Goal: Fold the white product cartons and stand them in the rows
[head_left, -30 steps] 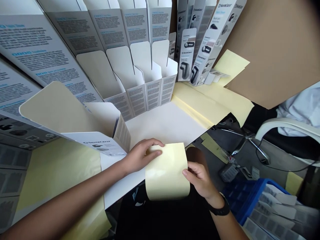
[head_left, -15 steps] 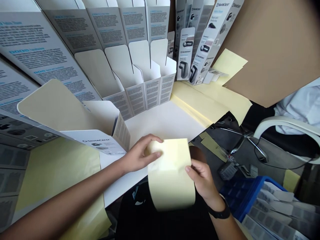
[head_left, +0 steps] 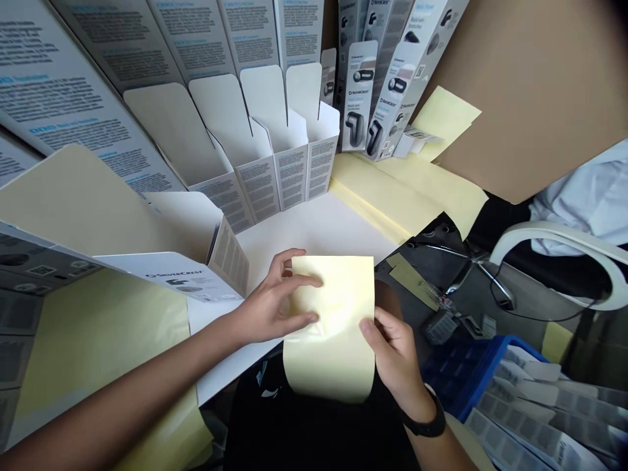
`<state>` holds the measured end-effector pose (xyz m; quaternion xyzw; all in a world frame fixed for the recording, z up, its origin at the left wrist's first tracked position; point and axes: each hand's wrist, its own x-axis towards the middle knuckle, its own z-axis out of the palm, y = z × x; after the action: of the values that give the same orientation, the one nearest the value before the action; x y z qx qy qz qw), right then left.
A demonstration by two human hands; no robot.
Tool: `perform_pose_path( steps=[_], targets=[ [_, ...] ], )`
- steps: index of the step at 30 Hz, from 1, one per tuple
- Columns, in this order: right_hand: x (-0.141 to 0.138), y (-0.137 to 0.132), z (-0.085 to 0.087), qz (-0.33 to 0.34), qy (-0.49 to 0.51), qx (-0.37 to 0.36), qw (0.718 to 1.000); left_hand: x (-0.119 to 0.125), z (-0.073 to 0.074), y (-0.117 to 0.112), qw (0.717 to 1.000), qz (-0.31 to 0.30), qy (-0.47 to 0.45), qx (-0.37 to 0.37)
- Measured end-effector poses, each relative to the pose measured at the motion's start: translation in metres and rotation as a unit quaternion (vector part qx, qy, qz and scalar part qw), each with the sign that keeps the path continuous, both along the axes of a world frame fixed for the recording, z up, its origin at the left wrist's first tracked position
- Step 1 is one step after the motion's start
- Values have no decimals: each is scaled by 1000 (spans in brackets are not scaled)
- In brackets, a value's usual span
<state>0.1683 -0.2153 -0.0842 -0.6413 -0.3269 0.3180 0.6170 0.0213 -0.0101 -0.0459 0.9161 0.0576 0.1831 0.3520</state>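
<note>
Grip report: right hand [head_left: 395,366] clamped on the edge of a pale yellow sheet [head_left: 333,327]. Left hand [head_left: 272,302] lies open, fingers apart on its face, beside a white card panel [head_left: 314,235].

Work corner seen from above: a sheet of brown corrugated cardboard [head_left: 530,98] leans at upper right behind a white work surface [head_left: 314,226], with pale yellow backing sheets [head_left: 392,196] lying along its far edge. At right, a chair with a white curved armrest [head_left: 554,234] and a black seat [head_left: 515,229] holds a pale blue cloth [head_left: 583,209], above a grey floor [head_left: 534,288] crossed by a thin black cable [head_left: 540,319]; a blue plastic crate [head_left: 456,379] stands at lower right, all in soft, even indoor light.
</note>
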Motion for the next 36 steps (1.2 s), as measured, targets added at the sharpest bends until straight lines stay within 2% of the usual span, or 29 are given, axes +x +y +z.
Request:
perform_pose_path(
  steps=[3,8,10,12,15,23,29,36],
  targets=[
    [-3,-1,0,23,0,-9,1000,0,2,-1,999,-3,-17,37],
    [1,2,-1,48,-15,-21,999,1,6,-13,979,-3,-54,195],
    [1,3,0,56,-29,-23,998,2,7,-20,974,-21,-43,221],
    [-2,4,2,72,-46,-24,996,4,8,-26,977,-40,-29,209],
    [-9,5,5,102,-75,-19,992,7,9,-31,986,-52,-23,154],
    [-14,6,7,155,-121,8,980,6,11,-32,996,-72,16,58],
    [-15,8,4,154,-140,13,978,5,9,-34,993,-64,27,99],
    [-16,11,4,144,-136,13,980,6,7,-34,985,-60,-4,164]
  ],
)
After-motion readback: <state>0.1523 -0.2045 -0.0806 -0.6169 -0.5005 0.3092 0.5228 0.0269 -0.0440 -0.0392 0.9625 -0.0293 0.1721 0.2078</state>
